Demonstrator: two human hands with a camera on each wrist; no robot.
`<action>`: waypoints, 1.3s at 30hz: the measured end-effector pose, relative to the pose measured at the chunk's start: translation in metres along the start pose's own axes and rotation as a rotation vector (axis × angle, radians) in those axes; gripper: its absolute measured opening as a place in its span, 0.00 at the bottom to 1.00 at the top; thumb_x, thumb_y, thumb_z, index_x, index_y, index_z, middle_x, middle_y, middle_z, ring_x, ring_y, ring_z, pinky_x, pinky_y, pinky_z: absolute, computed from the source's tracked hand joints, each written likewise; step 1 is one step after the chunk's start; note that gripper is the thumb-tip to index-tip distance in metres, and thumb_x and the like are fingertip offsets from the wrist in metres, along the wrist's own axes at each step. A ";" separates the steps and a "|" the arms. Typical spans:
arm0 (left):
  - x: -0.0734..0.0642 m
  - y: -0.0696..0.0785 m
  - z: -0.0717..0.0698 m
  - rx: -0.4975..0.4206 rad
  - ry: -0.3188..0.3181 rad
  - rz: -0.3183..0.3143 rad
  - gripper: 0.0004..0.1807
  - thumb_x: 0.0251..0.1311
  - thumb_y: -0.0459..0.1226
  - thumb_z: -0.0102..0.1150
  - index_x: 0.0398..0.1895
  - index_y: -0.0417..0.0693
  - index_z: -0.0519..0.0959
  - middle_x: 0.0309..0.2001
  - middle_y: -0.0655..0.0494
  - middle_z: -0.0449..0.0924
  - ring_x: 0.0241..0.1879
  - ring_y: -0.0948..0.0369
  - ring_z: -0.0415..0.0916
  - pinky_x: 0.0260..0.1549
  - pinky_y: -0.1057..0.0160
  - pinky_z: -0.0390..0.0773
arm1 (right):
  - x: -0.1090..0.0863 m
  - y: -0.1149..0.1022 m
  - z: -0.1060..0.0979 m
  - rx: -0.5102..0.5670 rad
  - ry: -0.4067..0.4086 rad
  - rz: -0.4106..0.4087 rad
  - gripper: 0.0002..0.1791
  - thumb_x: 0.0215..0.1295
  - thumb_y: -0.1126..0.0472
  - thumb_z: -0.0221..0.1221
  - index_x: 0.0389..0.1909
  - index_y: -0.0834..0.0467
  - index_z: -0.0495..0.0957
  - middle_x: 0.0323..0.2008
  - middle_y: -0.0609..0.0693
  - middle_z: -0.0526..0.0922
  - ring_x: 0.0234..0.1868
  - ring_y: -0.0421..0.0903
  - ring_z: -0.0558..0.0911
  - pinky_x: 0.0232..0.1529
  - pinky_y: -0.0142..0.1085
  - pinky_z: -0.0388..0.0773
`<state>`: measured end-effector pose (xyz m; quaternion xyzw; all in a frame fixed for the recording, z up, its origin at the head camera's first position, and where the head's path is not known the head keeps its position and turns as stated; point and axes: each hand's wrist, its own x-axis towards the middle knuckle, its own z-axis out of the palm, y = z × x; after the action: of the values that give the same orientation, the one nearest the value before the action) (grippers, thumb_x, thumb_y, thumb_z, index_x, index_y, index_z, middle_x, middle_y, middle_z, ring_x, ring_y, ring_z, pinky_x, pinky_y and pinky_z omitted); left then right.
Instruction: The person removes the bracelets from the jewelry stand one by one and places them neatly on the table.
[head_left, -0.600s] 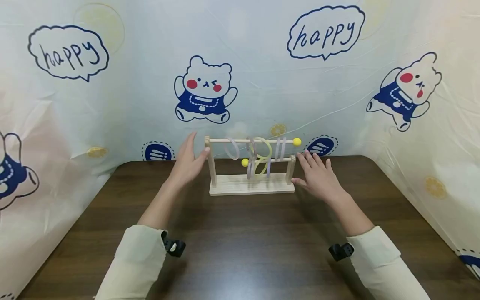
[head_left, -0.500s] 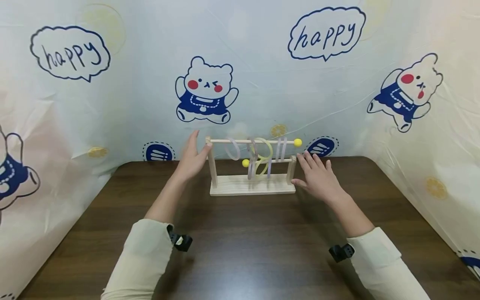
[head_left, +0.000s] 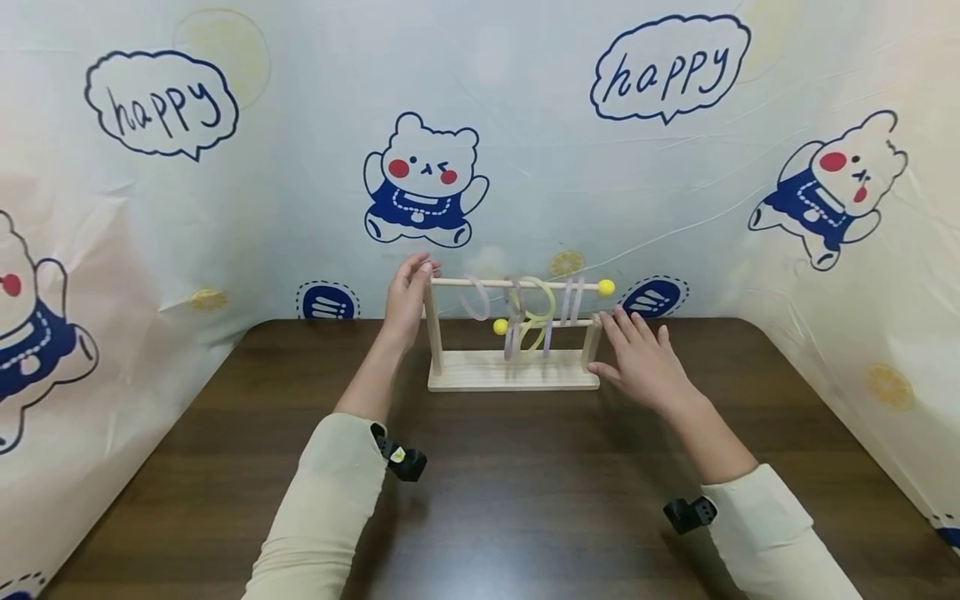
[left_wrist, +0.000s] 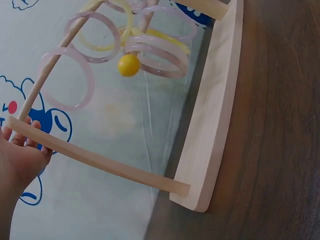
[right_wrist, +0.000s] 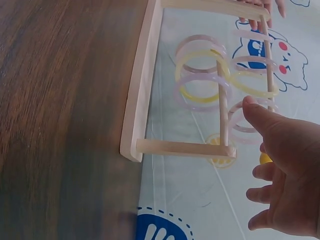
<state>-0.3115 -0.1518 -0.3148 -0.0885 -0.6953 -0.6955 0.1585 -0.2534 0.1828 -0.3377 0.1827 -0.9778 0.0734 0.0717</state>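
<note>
A pale wooden bangle stand has a base, two posts and two rods, each rod tipped with a yellow ball. Several lilac, pinkish and yellow bangles hang on the rods. My left hand grips the top of the taller left post, its fingers bent behind the post end in the left wrist view. My right hand is beside the shorter right post, fingers spread and extended, fingertips close to the post top. In the right wrist view its thumb overlaps the bangles on the upper rod.
The stand rests near the back of a dark wooden table. Behind it hangs a pale curtain printed with bears, the word "happy" and lemon slices. Black cameras are strapped at both wrists.
My left hand has moved right and forward from beside the left post onto its top, its fingers bending there. The right hand stays by the right post. The head view has shifted slightly.
</note>
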 end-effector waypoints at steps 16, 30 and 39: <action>0.000 -0.013 0.004 -0.094 0.061 0.016 0.10 0.68 0.35 0.45 0.47 0.37 0.69 0.47 0.49 0.73 0.46 0.62 0.67 0.50 0.65 0.65 | 0.012 -0.007 0.007 0.459 0.417 0.170 0.23 0.64 0.55 0.57 0.57 0.63 0.72 0.50 0.62 0.77 0.49 0.60 0.77 0.46 0.52 0.72; -0.001 -0.014 0.007 -0.102 0.094 0.031 0.10 0.67 0.34 0.47 0.46 0.36 0.71 0.44 0.50 0.75 0.43 0.63 0.68 0.47 0.66 0.66 | 0.037 -0.024 0.011 0.923 0.499 0.265 0.18 0.62 0.59 0.60 0.49 0.65 0.77 0.46 0.59 0.81 0.48 0.51 0.79 0.47 0.41 0.74; 0.002 -0.016 0.002 -0.130 0.099 0.038 0.08 0.66 0.34 0.49 0.43 0.38 0.73 0.38 0.60 0.77 0.42 0.63 0.69 0.46 0.65 0.67 | 0.050 -0.038 0.018 1.032 0.559 0.320 0.17 0.59 0.60 0.61 0.47 0.65 0.79 0.43 0.58 0.82 0.44 0.49 0.80 0.43 0.37 0.76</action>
<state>-0.3190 -0.1501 -0.3287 -0.0771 -0.6382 -0.7396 0.1997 -0.2876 0.1277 -0.3431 0.0185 -0.7754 0.5931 0.2158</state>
